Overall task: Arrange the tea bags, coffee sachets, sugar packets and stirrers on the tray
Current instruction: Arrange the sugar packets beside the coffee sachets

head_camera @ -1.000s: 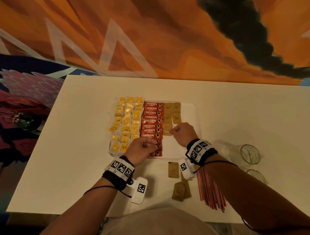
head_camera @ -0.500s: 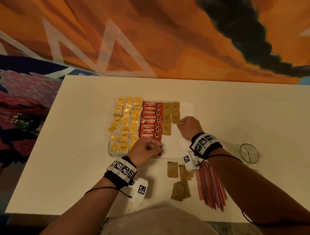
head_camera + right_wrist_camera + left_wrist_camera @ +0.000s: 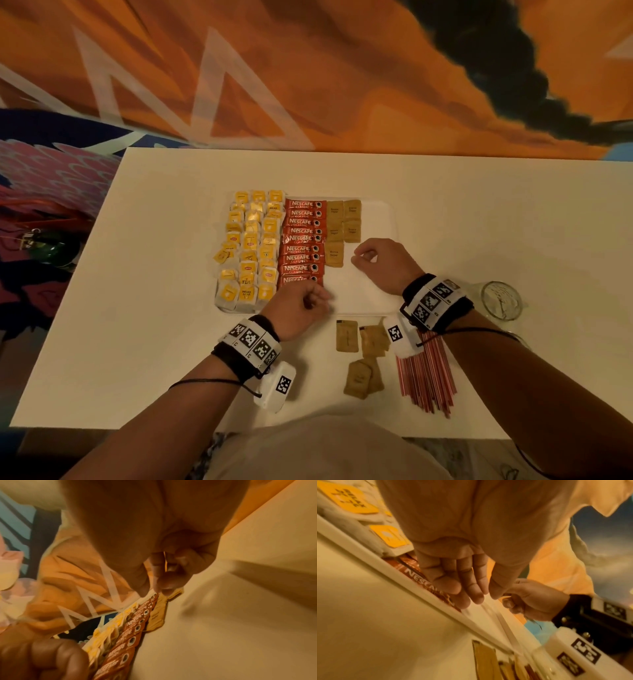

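Observation:
A white tray point(image 3: 373, 219) holds rows of yellow tea bags point(image 3: 253, 246), a column of red coffee sachets point(image 3: 301, 240) and several brown sugar packets point(image 3: 342, 222). My left hand point(image 3: 320, 298) is at the tray's front edge, its straight fingers point(image 3: 464, 588) pressing on the nearest coffee sachet point(image 3: 419, 577). My right hand point(image 3: 360, 256) hovers over the bare right part of the tray, just right of the lowest sugar packet point(image 3: 334, 254). Its fingers point(image 3: 164, 585) are curled with nothing between them. More sugar packets point(image 3: 363, 356) and red stirrers point(image 3: 424, 373) lie on the table in front of the tray.
The white table point(image 3: 496, 212) stands against an orange patterned wall. A glass point(image 3: 501, 300) stands right of the tray, beside my right wrist. A dark green object point(image 3: 51, 250) lies off the table's left edge.
My right hand has let go of the lowest sugar packet and drawn slightly right of it. The left hand stays on the front coffee sachet.

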{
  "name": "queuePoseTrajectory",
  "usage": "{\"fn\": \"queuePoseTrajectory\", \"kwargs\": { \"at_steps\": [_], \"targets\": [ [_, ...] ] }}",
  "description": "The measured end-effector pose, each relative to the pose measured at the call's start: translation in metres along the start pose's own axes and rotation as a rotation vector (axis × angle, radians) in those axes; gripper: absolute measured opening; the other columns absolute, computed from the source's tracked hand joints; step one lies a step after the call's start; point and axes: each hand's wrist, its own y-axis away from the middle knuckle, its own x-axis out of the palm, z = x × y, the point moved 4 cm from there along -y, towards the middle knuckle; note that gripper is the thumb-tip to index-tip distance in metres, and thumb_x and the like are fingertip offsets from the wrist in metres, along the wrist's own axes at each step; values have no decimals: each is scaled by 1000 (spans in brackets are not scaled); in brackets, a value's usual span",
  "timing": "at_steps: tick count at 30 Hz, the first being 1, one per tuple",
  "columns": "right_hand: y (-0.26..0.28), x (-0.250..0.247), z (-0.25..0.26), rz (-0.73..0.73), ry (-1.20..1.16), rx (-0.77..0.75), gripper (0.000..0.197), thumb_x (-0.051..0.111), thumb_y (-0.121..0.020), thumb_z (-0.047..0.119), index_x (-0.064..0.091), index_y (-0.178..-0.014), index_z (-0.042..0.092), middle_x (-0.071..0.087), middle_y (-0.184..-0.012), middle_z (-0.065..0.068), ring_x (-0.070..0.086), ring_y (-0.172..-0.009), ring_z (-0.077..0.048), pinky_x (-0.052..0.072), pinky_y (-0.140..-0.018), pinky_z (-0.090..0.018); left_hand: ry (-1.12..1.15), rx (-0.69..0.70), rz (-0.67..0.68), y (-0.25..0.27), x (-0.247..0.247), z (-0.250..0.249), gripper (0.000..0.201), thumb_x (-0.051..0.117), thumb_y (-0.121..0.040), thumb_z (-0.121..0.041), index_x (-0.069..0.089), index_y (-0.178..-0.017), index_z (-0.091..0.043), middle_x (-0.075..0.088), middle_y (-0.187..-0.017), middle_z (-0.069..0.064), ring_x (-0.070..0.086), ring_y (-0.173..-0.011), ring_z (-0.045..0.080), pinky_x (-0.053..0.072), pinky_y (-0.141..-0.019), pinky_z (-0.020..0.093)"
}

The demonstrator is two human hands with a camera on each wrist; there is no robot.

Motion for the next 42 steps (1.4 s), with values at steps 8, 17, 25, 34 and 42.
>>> {"fn": "queuePoseTrajectory", "kwargs": {
  "at_steps": [8, 17, 25, 34, 42],
  "targets": [
    [63, -9, -21, 214, 252, -27, 33, 71, -86, 52, 71, -105, 25, 66, -99, 10, 63, -92, -11, 53, -86, -33, -442, 125, 160, 9, 37, -12, 25, 63, -91, -22, 68, -116, -23, 69, -99, -5, 61, -84, 10, 46, -77, 21],
    [92, 9, -54, 218, 584, 63, 41, 64, -85, 59, 68, -85, 18, 68, -86, 3, 65, -80, -17, 55, -70, -33, -650, 164, 168, 15, 63, -15, 47, 59, -92, -22, 53, -139, -25, 64, -122, 1, 61, -108, 22, 50, -94, 36],
    [105, 28, -51, 221, 607, -41, 45, 62, -90, 58, 63, -110, 18, 59, -108, -1, 63, -90, -21, 50, -72, -34, -662, 119, 95, 22, 71, -7, 49, 60, -91, -22, 52, -139, -28, 65, -118, 0, 62, -105, 22, 50, -90, 35],
    [111, 40, -43, 299, 531, -167, 47, 66, -91, 48, 58, -131, 23, 56, -116, -2, 62, -98, -23, 52, -77, -36, -652, 41, 53, 23, 61, 1, 17, 70, -82, -30, 68, -98, -25, 62, -94, -4, 60, -87, 18, 44, -73, 28],
    [110, 43, -42, 291, 460, -161, 35, 71, -89, 41, 65, -118, 23, 52, -111, 0, 62, -90, -22, 47, -71, -33, -470, 35, 90, 25, 57, 0, 18, 72, -79, -30, 57, -70, -27, 59, -74, -10, 55, -69, 13, 43, -64, 28]
  ]
}}
